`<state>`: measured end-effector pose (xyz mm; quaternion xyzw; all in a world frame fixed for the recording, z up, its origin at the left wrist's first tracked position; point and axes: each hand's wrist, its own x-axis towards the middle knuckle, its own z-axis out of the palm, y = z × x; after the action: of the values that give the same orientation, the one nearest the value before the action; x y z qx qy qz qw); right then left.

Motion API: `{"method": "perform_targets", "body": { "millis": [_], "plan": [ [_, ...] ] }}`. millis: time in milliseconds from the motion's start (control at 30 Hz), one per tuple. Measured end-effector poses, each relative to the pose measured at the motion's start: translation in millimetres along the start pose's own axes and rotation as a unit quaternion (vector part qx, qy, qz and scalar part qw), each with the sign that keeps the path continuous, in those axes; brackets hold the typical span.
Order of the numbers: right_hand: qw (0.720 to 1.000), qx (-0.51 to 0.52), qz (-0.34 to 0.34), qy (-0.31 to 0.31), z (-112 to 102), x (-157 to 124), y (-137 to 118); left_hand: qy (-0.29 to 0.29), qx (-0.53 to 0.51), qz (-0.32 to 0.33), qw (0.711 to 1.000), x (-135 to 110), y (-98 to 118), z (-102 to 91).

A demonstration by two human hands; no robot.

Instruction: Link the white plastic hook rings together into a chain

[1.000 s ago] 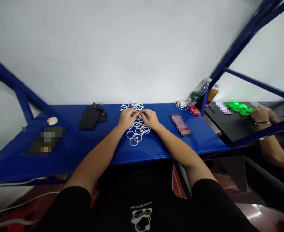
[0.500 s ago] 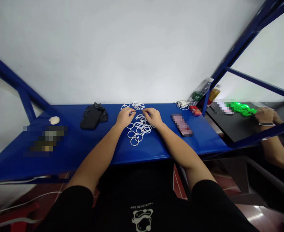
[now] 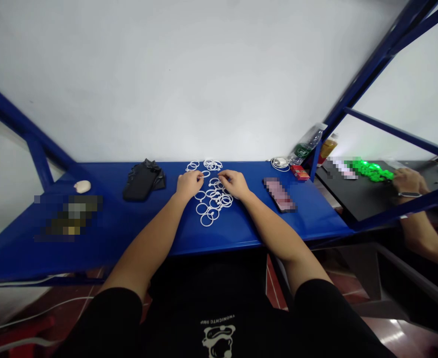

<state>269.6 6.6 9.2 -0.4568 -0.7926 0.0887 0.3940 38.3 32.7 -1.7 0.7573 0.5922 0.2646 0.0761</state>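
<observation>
My left hand (image 3: 189, 184) pinches a thin white ring (image 3: 206, 174) at the far side of the blue table. To its right, my right hand (image 3: 235, 183) is closed with thumb and finger together. Whatever its fingertips hold, if anything, is too small to make out. Between my forearms lies a loose pile of white rings (image 3: 207, 219), some with small round tabs, overlapping one another. Behind my hands, close to the wall, lies a smaller cluster of white rings (image 3: 213, 165), with a few more white rings (image 3: 193, 165) left of it.
A black plastic bag (image 3: 144, 181) lies left, beyond it a cream case (image 3: 82, 186). On the right are a phone (image 3: 279, 194), a coiled white cable (image 3: 280, 164), a red box (image 3: 300, 172) and a bottle (image 3: 304, 147). Another person's hands (image 3: 408, 181) work at the neighbouring black table.
My hands have moved slightly apart, the left one outward. The white ring at my left fingertips now shows plainly between them. The pile looks unchanged.
</observation>
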Motion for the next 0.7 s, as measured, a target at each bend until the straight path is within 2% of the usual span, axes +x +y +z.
{"method": "perform_targets", "body": {
  "millis": [133,300,533,700],
  "plan": [
    [1.0,0.011,-0.007,0.006,0.6,-1.0,0.4,0.07,-0.073,0.059,0.993,-0.8,8.9,-0.1],
    [0.999,0.018,-0.034,0.006,-0.8,-0.9,0.6,0.164,-0.132,0.16,0.964,-5.6,22.5,-1.9],
    [0.996,0.009,-0.082,0.019,-7.5,0.2,-1.1,0.167,-0.185,0.187,0.95,-8.9,29.3,-1.3],
    [0.998,-0.043,-0.034,0.027,-5.1,-3.1,-7.7,0.156,-0.218,0.199,0.943,-8.0,32.0,5.6]
  ]
}}
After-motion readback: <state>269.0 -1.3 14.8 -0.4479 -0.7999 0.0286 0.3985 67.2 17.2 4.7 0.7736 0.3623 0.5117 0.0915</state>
